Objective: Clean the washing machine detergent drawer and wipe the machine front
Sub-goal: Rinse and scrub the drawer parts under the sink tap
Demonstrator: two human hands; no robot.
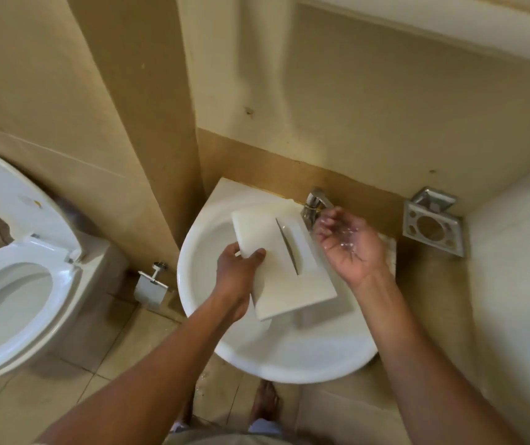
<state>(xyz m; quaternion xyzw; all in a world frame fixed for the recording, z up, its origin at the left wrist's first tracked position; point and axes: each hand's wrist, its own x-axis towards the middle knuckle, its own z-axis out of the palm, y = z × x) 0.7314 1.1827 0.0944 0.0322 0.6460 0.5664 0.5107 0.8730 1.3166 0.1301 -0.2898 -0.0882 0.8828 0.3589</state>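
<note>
My left hand (241, 271) grips the near left edge of the white detergent drawer (286, 268), holding it flat over the white sink (199, 284). The drawer shows its smooth front face with a long dark slot, and one end reaches toward the chrome tap (313, 203). My right hand (350, 242) is cupped palm up right under the tap, wet, with water drops in it and nothing held. The washing machine is out of sight.
A toilet (16, 284) with its lid raised stands at the left. A chrome paper holder (152, 284) hangs on the wall between toilet and sink. A metal toothbrush holder (433, 226) is fixed to the wall at the right. My bare feet show on the tiled floor below the sink.
</note>
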